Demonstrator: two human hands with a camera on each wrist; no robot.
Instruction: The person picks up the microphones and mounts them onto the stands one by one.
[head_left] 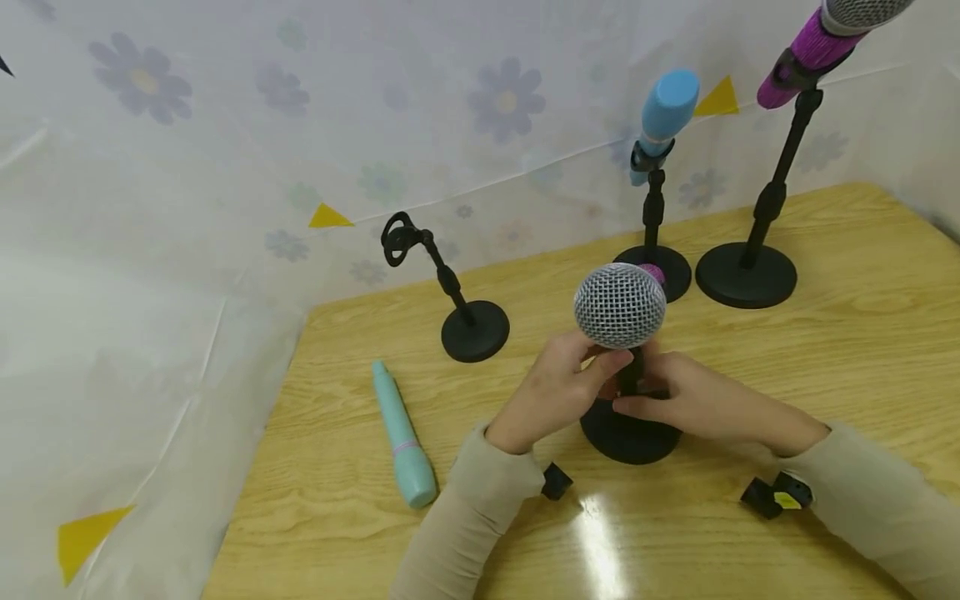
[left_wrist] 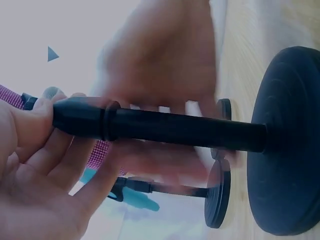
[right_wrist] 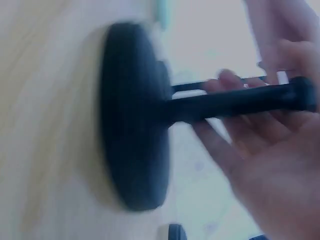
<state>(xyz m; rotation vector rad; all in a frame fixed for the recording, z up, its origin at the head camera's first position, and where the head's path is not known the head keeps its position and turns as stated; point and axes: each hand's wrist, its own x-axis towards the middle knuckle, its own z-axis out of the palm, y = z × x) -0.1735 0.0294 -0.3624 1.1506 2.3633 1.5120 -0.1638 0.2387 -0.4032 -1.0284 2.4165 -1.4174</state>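
Observation:
A black microphone stand, its round base low in front of me, carries a microphone with a silver mesh head. A bit of glittery pink shows behind that head. My left hand grips the stand's black collar near the top, thumb and fingers curled about it. Lower down, my right hand is around the pole, its fingers loosely extended behind it. That hand is blurred in the left wrist view, and whether it touches the pole is unclear.
A teal microphone lies on the wooden table at left. Behind it stands an empty-clipped stand. Farther right, two stands hold a blue microphone and a purple one. A flower-patterned sheet hangs behind.

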